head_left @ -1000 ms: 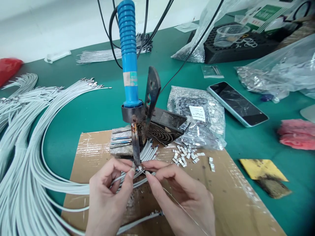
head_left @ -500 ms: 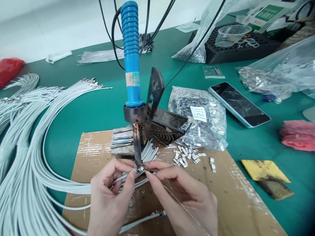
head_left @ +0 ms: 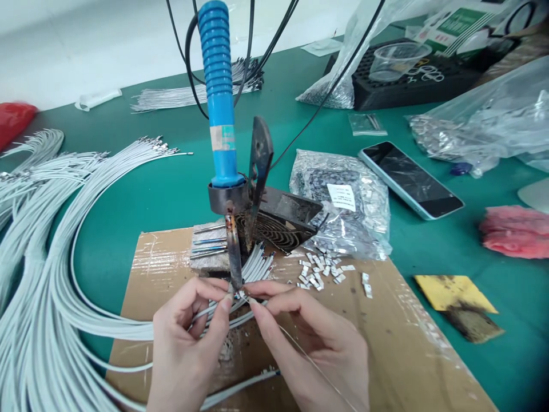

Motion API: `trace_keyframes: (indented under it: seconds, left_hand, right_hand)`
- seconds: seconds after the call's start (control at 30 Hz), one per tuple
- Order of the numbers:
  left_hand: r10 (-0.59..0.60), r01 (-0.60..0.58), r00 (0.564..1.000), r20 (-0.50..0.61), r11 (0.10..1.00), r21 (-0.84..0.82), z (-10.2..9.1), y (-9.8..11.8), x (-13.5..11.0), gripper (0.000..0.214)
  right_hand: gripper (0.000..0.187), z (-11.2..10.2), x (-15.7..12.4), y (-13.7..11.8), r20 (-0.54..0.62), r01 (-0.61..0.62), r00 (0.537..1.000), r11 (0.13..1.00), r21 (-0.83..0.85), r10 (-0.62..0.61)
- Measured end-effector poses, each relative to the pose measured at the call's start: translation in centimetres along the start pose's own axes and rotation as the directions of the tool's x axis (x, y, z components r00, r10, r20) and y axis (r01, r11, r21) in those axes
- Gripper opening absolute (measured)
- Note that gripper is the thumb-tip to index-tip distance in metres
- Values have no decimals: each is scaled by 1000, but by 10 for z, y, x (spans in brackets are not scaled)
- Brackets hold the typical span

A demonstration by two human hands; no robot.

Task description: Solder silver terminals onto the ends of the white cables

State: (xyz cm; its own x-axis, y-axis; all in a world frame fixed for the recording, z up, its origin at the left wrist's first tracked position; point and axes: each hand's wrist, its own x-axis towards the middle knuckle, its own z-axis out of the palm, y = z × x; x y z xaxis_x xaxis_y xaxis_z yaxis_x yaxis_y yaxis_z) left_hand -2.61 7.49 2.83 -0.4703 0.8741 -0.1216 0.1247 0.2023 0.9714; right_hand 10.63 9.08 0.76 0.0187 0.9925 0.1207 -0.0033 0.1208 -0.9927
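A soldering iron with a blue ribbed handle (head_left: 221, 103) stands tip down in a dark metal holder (head_left: 227, 197). Right at its tip is a small white-and-silver part (head_left: 242, 294). My left hand (head_left: 193, 335) is closed in a pinch on the tip's left side, apparently on a white cable's end, which the fingertips mostly cover. Opposite it, my right hand (head_left: 315, 340) pinches a thin solder wire (head_left: 317, 366), whose tail runs down toward me. White cables (head_left: 255, 269) fan out behind and beneath my fingers.
Cardboard (head_left: 394, 343) covers the green table (head_left: 274, 123) under my hands. Large white cable bundles (head_left: 64, 297) curve along the left. Loose small white pieces (head_left: 317, 272), a plastic bag of parts (head_left: 341, 200), a phone (head_left: 412, 180) and a stained yellow sponge (head_left: 457, 293) lie to the right.
The whole view has shifted slightly, so everything appears a little further left. Both hands keep their pinch at the iron's tip.
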Motion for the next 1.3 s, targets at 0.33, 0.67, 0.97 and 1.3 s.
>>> trace_keyframes:
  seconds: [0.33, 0.67, 0.97, 1.3]
  left_hand:
    - [-47, 46, 999, -3, 998, -53, 3, 0, 0, 13]
    - [-94, 93, 996, -1, 984, -150, 6, 2, -1, 14]
    - [-80, 78, 997, -1, 980, -185, 5, 1, 1, 15]
    - [-84, 82, 997, -2, 979, -188, 5, 0, 0, 15]
  right_hand:
    - [16, 1, -2, 1, -51, 0, 999, 1000, -21, -1]
    - [16, 3, -3, 0, -35, -9, 999, 999, -49, 7]
    - [17, 1, -3, 0, 0, 19, 1000, 995, -94, -19]
    - [18, 3, -2, -3, -22, 19, 1000, 996, -90, -21]
